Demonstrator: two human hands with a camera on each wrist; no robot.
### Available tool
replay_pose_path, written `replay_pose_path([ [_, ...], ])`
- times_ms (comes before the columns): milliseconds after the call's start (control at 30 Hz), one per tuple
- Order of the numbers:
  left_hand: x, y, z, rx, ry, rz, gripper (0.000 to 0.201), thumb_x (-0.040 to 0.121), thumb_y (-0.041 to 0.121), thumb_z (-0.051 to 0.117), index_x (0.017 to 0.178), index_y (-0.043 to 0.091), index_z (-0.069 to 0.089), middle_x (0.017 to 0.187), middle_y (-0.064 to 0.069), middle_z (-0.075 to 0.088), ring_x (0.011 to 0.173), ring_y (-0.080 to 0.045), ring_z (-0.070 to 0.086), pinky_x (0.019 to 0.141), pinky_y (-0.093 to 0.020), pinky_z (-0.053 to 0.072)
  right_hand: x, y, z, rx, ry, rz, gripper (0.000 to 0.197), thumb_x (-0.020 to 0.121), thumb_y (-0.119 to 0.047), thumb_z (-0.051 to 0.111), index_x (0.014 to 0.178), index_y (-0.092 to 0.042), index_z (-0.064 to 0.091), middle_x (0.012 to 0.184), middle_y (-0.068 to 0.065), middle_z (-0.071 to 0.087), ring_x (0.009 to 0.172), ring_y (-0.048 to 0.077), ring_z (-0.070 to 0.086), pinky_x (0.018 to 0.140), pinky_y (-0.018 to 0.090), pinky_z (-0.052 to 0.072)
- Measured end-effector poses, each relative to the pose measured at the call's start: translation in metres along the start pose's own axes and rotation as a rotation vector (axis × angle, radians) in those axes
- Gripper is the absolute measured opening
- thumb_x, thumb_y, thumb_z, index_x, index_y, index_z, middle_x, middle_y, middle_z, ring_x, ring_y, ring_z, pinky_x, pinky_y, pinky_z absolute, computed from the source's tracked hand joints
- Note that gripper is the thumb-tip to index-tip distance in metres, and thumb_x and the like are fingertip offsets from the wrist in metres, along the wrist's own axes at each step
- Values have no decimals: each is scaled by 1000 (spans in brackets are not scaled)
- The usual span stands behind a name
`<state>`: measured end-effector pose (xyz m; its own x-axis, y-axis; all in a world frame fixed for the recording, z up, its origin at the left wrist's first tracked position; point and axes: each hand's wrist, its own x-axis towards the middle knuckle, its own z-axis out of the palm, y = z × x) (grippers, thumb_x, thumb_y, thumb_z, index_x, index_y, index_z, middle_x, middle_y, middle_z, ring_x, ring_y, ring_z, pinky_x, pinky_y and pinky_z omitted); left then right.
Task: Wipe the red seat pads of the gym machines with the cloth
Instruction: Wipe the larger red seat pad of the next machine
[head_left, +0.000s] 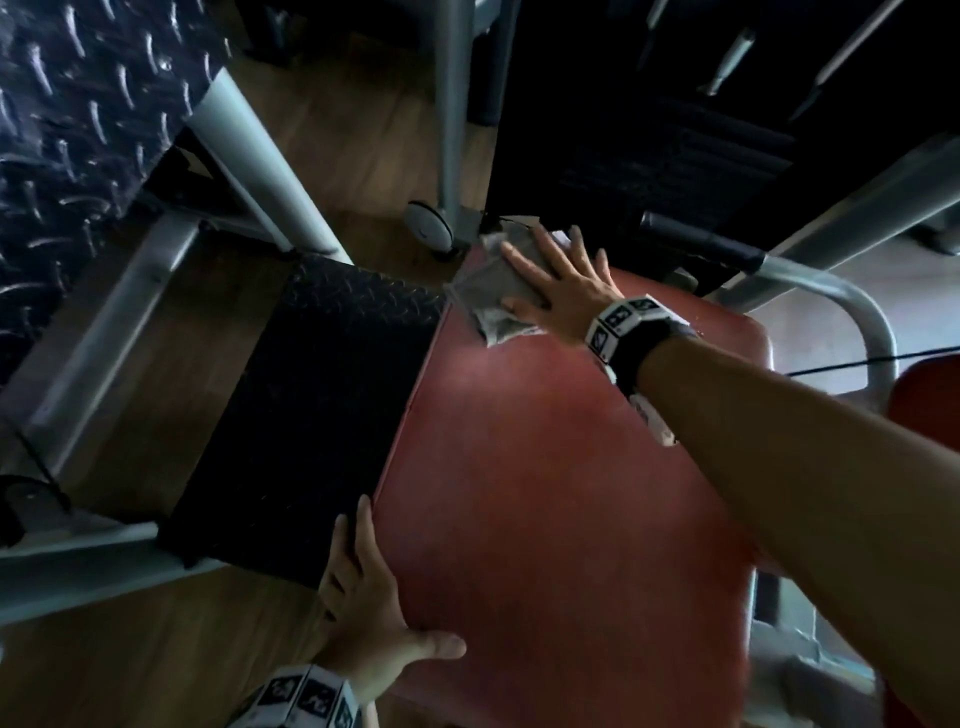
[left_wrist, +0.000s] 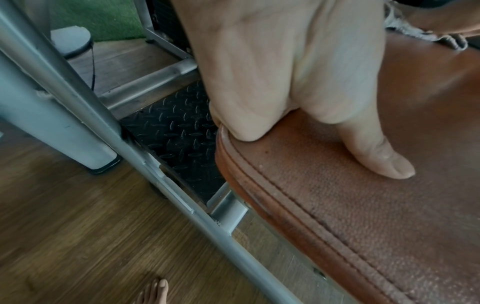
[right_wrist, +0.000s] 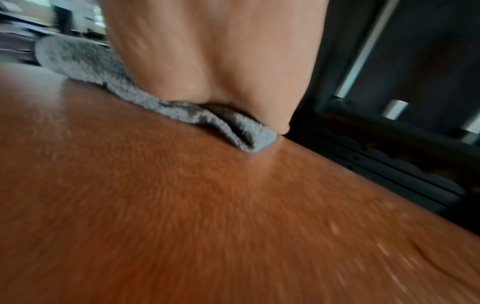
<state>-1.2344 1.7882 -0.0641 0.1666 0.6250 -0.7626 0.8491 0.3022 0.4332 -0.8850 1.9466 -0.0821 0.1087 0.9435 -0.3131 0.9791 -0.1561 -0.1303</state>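
A large red seat pad (head_left: 545, 493) fills the middle of the head view. At its far end my right hand (head_left: 550, 275) lies flat, fingers straight and spread, pressing a folded grey cloth (head_left: 483, 296) onto the pad. In the right wrist view the palm (right_wrist: 215, 51) bears down on the cloth (right_wrist: 85, 61) above the red surface (right_wrist: 207, 205). My left hand (head_left: 363, 597) holds the pad's near left edge. Its thumb lies on top, and its fingers go over the side (left_wrist: 285, 61) of the stitched rim (left_wrist: 259, 195).
A black diamond-plate footplate (head_left: 311, 405) sits left of the pad between grey frame tubes (head_left: 93, 338). A curved grey bar with a black grip (head_left: 696, 241) and a dark weight stack (head_left: 649, 156) stand behind. Wooden floor (head_left: 130, 675) lies below; a second red pad (head_left: 930, 405) shows at the right edge.
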Motion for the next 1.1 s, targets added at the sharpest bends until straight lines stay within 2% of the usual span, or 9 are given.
replay_pose_path([
  [167, -2, 1, -2, -7, 3, 11, 171, 35, 47, 98, 131, 52, -43, 154, 9, -32, 147, -37, -3, 117, -57, 18, -48, 7, 17, 87, 78, 189, 70, 92, -71, 22, 152, -44, -5, 163, 6, -10, 149, 31, -12, 118, 52, -7],
  [267, -5, 7, -4, 39, 7, 4, 171, 34, 48, 97, 138, 45, -39, 157, 3, -27, 147, -38, 0, 114, -60, 20, -101, 2, 37, 101, 116, 228, 75, 90, -71, 14, 154, -37, -4, 162, 10, -10, 149, 33, -10, 117, 52, -4],
  [400, -7, 13, -5, 93, 10, -11, 171, 35, 48, 98, 142, 42, -36, 160, -3, -20, 146, -43, 4, 114, -63, 19, -168, -17, 63, 94, 80, 255, 79, 88, -71, 9, 155, -30, -5, 162, 10, -11, 149, 32, -11, 120, 51, 1],
  [567, -12, 13, -3, 123, 29, 1, 167, 38, 43, 99, 145, 43, -29, 160, -3, -14, 145, -43, 6, 114, -64, 21, -242, -51, 84, 175, 31, 341, 84, 85, -72, 10, 154, -28, -6, 161, 12, -16, 148, 34, -12, 119, 47, -3],
  [700, -16, 13, 0, 168, 60, 18, 166, 37, 46, 98, 147, 40, -26, 159, -11, -6, 142, -46, 12, 113, -64, 22, -278, -71, 89, 230, -23, 458, 83, 93, -65, 33, 154, -27, -7, 160, 14, -18, 148, 37, -12, 120, 50, -1],
  [800, -19, 12, 3, 197, 84, 48, 164, 39, 49, 97, 149, 36, -23, 158, -14, -2, 140, -48, 16, 112, -65, 24, -296, -83, 88, 280, -83, 602, 86, 92, -64, 37, 154, -27, -9, 159, 18, -20, 146, 42, -12, 119, 56, 4],
  [933, -23, 10, 4, 235, 94, 83, 161, 44, 49, 96, 150, 32, -24, 160, -13, -8, 141, -46, 13, 112, -64, 23, -317, -89, 87, 285, -172, 705, 89, 91, -67, 37, 154, -26, -11, 158, 21, -22, 145, 46, -11, 119, 57, 5],
  [1033, -25, 14, 4, 303, 95, 96, 160, 48, 50, 94, 151, 26, -25, 161, -11, -15, 146, -40, 3, 114, -64, 16, -329, -80, 86, 275, -201, 721, 90, 89, -68, 39, 154, -28, -10, 159, 20, -18, 146, 44, -8, 118, 57, 5],
  [1100, -26, 20, 1, 394, 84, 119, 159, 48, 54, 93, 151, 27, -26, 160, -8, -23, 148, -36, -5, 115, -64, 11, -337, -73, 85, 279, -207, 737, 91, 88, -67, 43, 154, -28, -7, 160, 19, -15, 147, 44, -5, 119, 57, 5],
])
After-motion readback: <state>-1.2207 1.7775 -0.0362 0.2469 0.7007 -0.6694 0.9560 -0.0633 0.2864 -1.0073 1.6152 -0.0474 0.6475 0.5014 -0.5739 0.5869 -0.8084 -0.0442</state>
